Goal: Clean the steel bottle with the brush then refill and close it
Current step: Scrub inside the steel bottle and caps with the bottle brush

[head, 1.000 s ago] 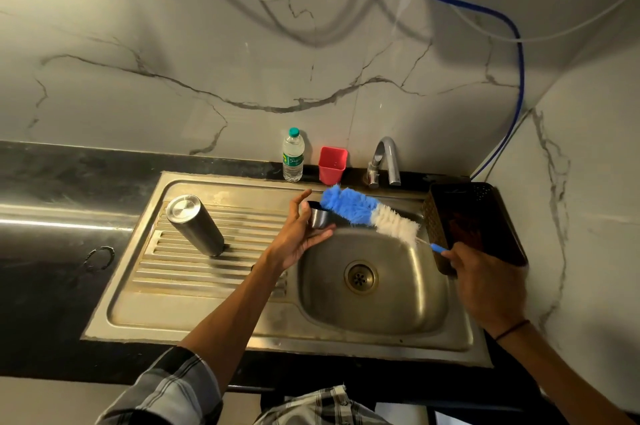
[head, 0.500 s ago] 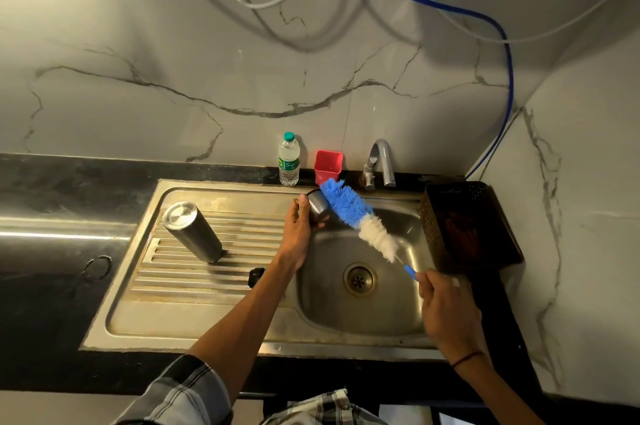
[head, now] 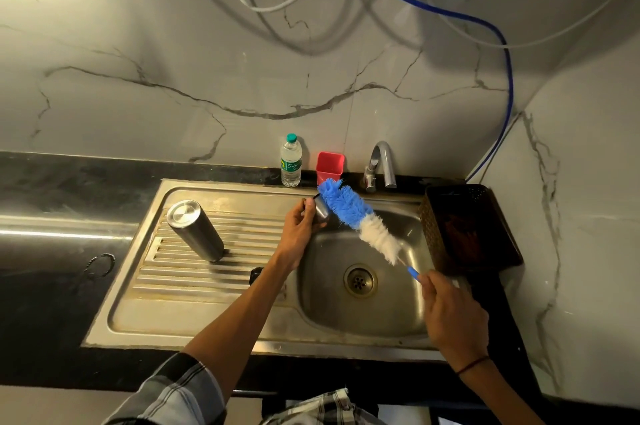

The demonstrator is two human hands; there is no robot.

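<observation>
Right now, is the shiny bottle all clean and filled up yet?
Not yet. The steel bottle stands upside down on the sink's ribbed side, so its wash may be done; nothing shows for certain. In hand: the left hand holds the small steel cap while the right hand works the brush on it. Refilling and closing remain.

White veined marble walls (head: 173, 60) meet in a corner above a black countertop (head: 52, 286), with glare upper left.

Blue-and-white brush (head: 360, 222), red cup (head: 329, 167), checked sleeve (head: 180, 393), green-capped plastic bottle (head: 291, 161).
</observation>
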